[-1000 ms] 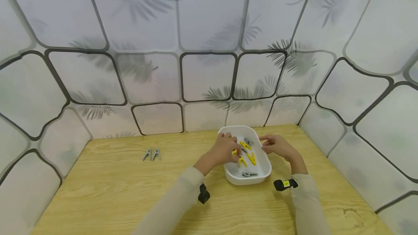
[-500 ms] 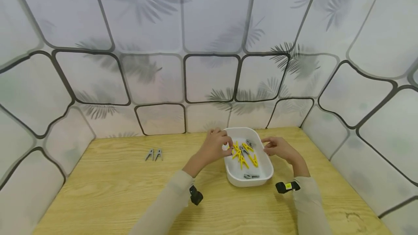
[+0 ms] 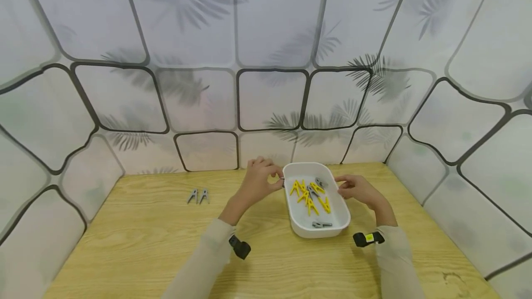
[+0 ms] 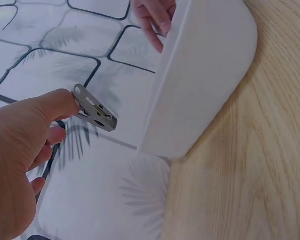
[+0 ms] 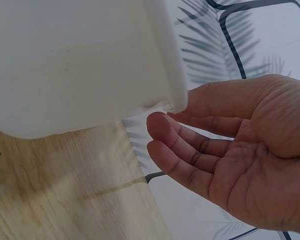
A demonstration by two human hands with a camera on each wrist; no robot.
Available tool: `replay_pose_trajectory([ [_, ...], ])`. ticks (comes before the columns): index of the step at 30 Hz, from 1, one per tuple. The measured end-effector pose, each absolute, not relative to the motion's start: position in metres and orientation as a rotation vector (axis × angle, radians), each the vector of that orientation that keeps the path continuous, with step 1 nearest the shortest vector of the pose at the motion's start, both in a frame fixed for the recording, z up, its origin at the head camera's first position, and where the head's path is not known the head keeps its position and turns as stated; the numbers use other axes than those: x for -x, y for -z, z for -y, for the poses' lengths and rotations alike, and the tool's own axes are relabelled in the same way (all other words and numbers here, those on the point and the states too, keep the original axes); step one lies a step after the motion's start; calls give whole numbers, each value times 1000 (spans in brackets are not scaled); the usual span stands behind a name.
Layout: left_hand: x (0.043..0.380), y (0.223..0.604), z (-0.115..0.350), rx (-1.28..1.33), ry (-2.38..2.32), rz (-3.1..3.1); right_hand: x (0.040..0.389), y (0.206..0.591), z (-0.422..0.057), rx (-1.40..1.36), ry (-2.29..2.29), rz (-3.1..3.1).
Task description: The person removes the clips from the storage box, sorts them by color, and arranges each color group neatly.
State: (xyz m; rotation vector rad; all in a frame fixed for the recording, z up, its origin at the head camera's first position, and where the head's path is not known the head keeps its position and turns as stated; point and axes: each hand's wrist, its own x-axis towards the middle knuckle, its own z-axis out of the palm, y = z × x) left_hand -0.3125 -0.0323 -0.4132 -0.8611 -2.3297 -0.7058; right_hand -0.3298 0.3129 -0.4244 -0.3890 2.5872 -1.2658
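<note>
In my left hand (image 3: 254, 184), thumb and index finger pinch a grey clothespin (image 4: 96, 112), held just outside the left rim of a white plastic basin (image 3: 317, 233). My right hand (image 3: 360, 194) is at the basin's opposite side, its fingers loosely bent and the fingertips right at the rim. Part of its thumb and index finger is hidden behind the rim in the right wrist view. Inside the basin lie several yellow clothespins (image 3: 325, 205) and a few grey ones, including a grey clothespin (image 3: 322, 225) near the front wall.
Two grey clothespins (image 3: 198, 196) stand side by side on the wooden table (image 3: 158, 243), left of the basin. Patterned wall covering (image 3: 270, 100) rises behind the table and along its sides. Each wrist wears a small black camera (image 3: 239, 247).
My left hand has come up out of the basin and moved left past its rim, carrying the grey clothespin. More yellow clothespins show now. The right hand stays at the rim.
</note>
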Motion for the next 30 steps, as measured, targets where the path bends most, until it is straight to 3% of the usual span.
replay_pose_trajectory([
  [10, 306, 418, 64, 704, 818, 2230, 327, 426, -314, 389, 1260, -2598],
  [30, 303, 472, 161, 225, 906, 2308, 327, 425, -312, 378, 1258, -2598],
])
